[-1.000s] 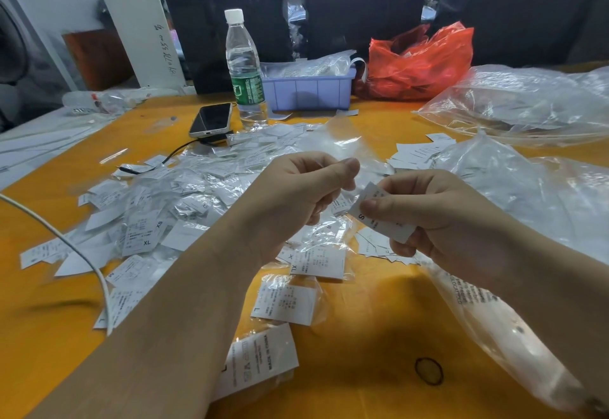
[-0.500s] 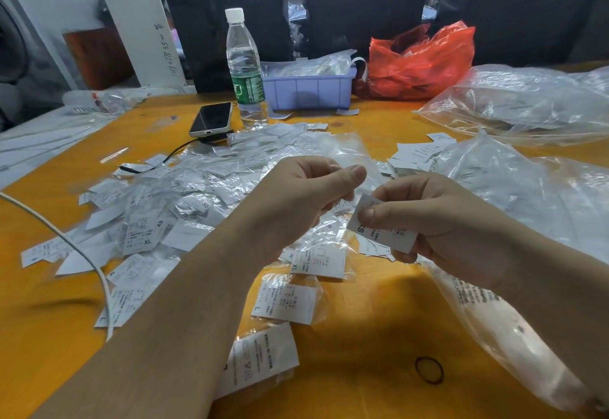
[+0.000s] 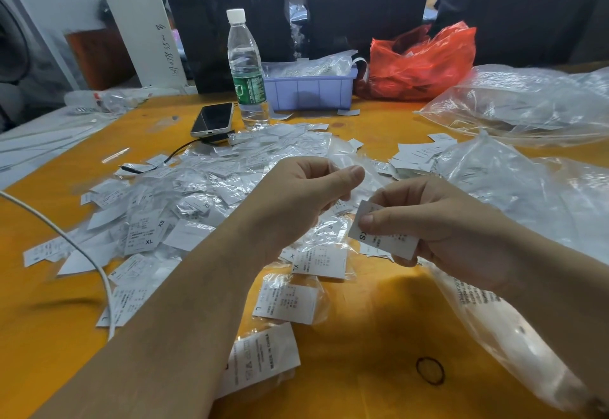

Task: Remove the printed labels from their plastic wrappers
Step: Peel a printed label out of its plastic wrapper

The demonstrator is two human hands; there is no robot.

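Your left hand's fingers (image 3: pixel 342 178) pinching a clear plastic wrapper (image 3: pixel 351 161) above the orange worktop (image 3: pixel 379 346), heap of wrapped labels (image 3: pixel 204 194) far left, your right hand (image 3: pixel 438 227) pinching a bare printed label (image 3: pixel 384 239), large clear bags (image 3: pixel 514 187) right.

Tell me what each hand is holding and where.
Right hand pinches a label at its upper left corner; left hand pinches the clear wrapper by its lower edge.
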